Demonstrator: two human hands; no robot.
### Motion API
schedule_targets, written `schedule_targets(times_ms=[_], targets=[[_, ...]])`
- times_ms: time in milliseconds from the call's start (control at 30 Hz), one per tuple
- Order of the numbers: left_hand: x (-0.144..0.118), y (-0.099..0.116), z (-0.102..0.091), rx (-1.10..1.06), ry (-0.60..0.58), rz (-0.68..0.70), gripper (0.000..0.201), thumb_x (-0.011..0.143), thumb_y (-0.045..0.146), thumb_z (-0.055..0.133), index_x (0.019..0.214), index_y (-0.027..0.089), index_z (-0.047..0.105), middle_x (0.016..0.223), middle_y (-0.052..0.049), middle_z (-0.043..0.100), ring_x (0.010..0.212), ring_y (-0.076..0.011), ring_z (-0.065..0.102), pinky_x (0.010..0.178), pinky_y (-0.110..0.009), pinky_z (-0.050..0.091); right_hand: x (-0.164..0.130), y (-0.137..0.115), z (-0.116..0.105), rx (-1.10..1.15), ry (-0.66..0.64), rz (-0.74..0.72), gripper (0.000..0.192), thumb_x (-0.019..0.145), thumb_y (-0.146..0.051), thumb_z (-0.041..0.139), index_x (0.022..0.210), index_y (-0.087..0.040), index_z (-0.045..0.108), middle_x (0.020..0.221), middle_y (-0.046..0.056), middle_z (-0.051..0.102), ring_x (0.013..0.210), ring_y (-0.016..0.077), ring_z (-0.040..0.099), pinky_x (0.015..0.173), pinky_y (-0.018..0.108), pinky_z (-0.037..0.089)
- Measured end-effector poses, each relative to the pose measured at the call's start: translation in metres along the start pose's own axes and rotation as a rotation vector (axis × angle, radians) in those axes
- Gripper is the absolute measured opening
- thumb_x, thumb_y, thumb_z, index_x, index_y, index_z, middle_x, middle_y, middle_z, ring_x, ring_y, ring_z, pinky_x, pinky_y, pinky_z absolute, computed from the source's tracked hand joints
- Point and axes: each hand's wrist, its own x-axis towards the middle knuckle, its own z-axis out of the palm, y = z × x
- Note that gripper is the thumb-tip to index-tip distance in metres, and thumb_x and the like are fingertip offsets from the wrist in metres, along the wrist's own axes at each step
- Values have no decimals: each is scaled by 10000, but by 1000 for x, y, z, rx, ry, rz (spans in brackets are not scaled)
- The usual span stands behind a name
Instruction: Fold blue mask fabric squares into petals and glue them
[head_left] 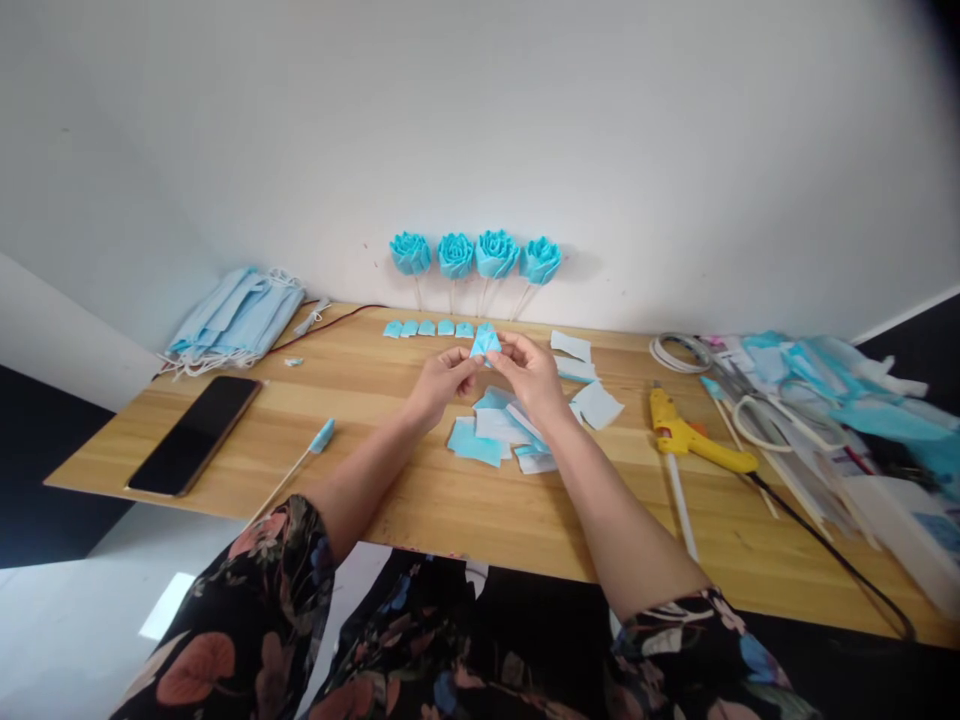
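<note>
— What's she got between her fingers there?

— A small blue fabric piece (484,342), pinched from both sides. The left hand (441,383) grips its left edge with thumb and fingertips closed on it, and the right hand (529,371) does the same on the other edge. It's held up just above the wooden table (360,400), over a loose pile of blue and white cut pieces (495,432).

— And that row behind?

— Folded blue petals (428,328) lined up near the wall, with four blue roses (474,255) on sticks leaning against it.

— Anything else around?

— A stack of face masks (236,318) and a phone (196,433) to her left, a blue-tipped stick (300,465) near the left forearm, and a yellow glue gun (694,437) to her right.
</note>
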Motion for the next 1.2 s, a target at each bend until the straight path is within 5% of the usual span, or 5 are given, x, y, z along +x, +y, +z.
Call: schedule_targets(times_ms=[467,700,967,1067,1200], targets=[[0,-5,3,-29,-22,9,212,753,309,685,722,151,548,505,55,501,446,-54,418,494,-215,306,1,-5,-1,-23,80,-8,396,802,-474,661,1080,-199,715,921,40,724,763,158,623,762,314,512],[-2,-3,7,14,-70,19,202,752,278,678,705,161,519,477,65,480,437,-50,387,490,-215,292,-3,-9,0,-117,81,-95,311,773,-381,715,1023,-198,741,730,-25,644,678,120,567,684,266,467],[-3,-3,8,33,-75,31,205,771,247,667,686,167,498,473,67,475,432,-50,384,487,-216,288,-2,-11,-1,-47,28,-62,407,786,-439,698,1119,-204,708,922,30,723,797,157,629,741,294,504],[-4,-2,10,46,-75,14,221,768,259,688,691,164,505,476,73,459,434,-45,368,481,-213,269,-4,-15,-1,-180,-10,-91,437,752,-398,737,1151,-223,704,823,-6,686,696,136,562,678,279,476],[-6,1,12,54,-115,7,255,742,271,735,689,162,511,503,70,467,455,-43,381,488,-210,271,-6,-15,-1,-310,92,-131,335,802,-419,689,1076,-234,737,689,-25,616,620,131,498,644,283,456]])
